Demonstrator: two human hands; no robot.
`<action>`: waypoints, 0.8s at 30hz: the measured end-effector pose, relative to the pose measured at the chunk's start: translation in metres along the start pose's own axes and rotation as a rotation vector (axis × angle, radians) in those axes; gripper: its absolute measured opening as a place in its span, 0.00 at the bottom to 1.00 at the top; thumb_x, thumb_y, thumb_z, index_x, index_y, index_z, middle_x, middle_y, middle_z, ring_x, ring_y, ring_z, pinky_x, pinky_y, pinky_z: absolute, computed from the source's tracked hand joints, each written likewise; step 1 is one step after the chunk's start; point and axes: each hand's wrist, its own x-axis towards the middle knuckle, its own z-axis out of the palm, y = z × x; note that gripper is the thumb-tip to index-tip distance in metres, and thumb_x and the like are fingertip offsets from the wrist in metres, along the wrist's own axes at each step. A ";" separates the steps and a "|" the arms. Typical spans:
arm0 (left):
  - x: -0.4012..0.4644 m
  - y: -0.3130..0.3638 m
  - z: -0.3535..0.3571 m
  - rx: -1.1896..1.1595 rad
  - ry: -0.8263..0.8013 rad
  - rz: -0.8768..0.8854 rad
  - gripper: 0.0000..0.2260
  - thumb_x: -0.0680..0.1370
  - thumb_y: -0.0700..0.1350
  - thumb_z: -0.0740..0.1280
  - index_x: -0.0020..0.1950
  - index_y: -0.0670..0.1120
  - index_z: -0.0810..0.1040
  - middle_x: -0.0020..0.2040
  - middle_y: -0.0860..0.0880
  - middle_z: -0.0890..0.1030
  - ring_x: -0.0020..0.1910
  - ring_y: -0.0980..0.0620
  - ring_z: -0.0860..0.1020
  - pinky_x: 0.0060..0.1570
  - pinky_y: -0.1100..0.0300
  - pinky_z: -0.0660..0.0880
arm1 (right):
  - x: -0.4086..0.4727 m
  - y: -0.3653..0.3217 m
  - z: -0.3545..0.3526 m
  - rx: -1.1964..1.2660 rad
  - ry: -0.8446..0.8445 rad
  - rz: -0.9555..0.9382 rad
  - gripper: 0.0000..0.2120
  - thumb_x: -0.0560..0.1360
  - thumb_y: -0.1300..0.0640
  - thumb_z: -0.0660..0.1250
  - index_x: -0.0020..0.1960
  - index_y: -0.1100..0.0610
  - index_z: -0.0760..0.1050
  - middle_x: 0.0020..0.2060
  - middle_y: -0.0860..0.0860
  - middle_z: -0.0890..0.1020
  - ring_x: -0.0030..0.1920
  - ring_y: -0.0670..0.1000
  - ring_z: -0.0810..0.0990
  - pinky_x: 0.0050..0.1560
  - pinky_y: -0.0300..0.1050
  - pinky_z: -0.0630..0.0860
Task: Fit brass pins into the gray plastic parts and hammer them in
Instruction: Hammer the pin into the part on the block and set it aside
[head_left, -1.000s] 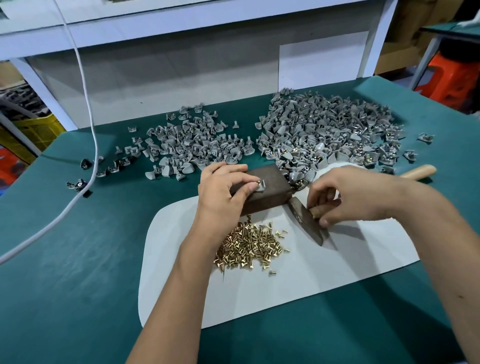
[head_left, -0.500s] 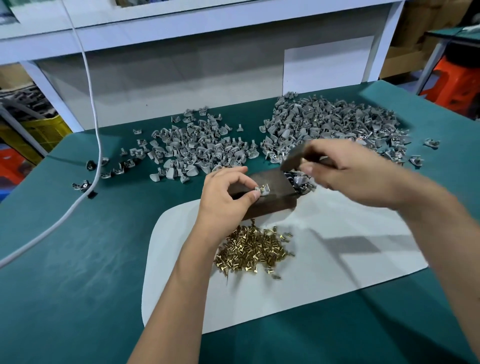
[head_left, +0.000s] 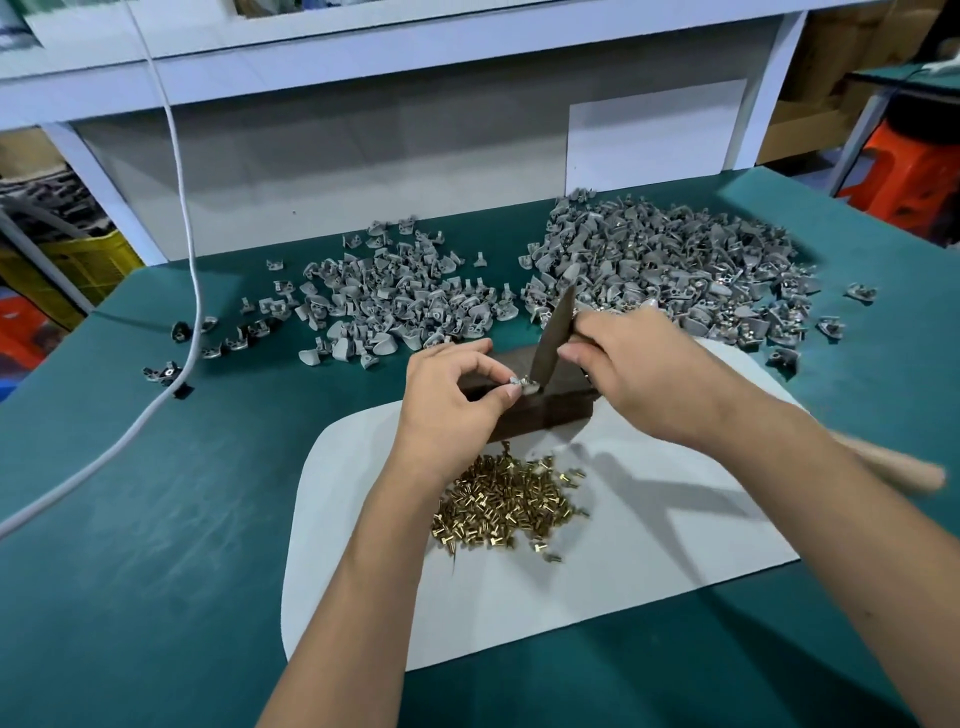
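Observation:
My left hand (head_left: 457, 397) pinches a small gray plastic part (head_left: 521, 386) with a pin in it on top of a dark block (head_left: 561, 410). My right hand (head_left: 639, 374) grips a hammer close to its dark metal head (head_left: 555, 335), whose lower end touches the part. The wooden handle (head_left: 893, 465) sticks out to the right behind my forearm. A heap of loose brass pins (head_left: 506, 501) lies on the white mat (head_left: 649, 561) just below the block.
Two piles of gray parts lie on the green table (head_left: 156, 545): a flatter one (head_left: 400, 296) at the back centre, a bigger one (head_left: 670, 265) at the back right. A white cable (head_left: 189, 291) hangs down at the left. Behind stands a gray panel; an orange stool (head_left: 914, 176) at the right.
My right hand lifted the hammer off the mat, raised it over the block, and has now brought its head down onto the part. My left hand kept holding the part.

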 end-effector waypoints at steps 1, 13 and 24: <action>0.000 0.000 0.000 0.007 0.004 0.001 0.08 0.73 0.40 0.78 0.41 0.54 0.85 0.63 0.52 0.81 0.72 0.49 0.72 0.73 0.46 0.68 | 0.002 0.003 -0.004 -0.046 -0.008 0.010 0.12 0.85 0.48 0.59 0.45 0.51 0.72 0.34 0.50 0.76 0.33 0.53 0.75 0.34 0.49 0.69; 0.000 0.000 -0.001 0.018 -0.005 0.009 0.08 0.74 0.40 0.77 0.42 0.54 0.85 0.61 0.53 0.81 0.72 0.47 0.71 0.74 0.45 0.65 | 0.003 -0.016 -0.015 -0.083 0.150 -0.005 0.11 0.84 0.45 0.56 0.52 0.50 0.72 0.34 0.48 0.74 0.31 0.51 0.73 0.34 0.50 0.69; 0.001 -0.001 -0.001 -0.012 0.001 0.016 0.09 0.73 0.39 0.78 0.42 0.54 0.84 0.61 0.49 0.81 0.73 0.47 0.71 0.73 0.45 0.67 | 0.002 -0.027 -0.013 -0.039 0.295 0.019 0.11 0.85 0.47 0.57 0.54 0.53 0.73 0.30 0.46 0.70 0.28 0.47 0.68 0.34 0.48 0.66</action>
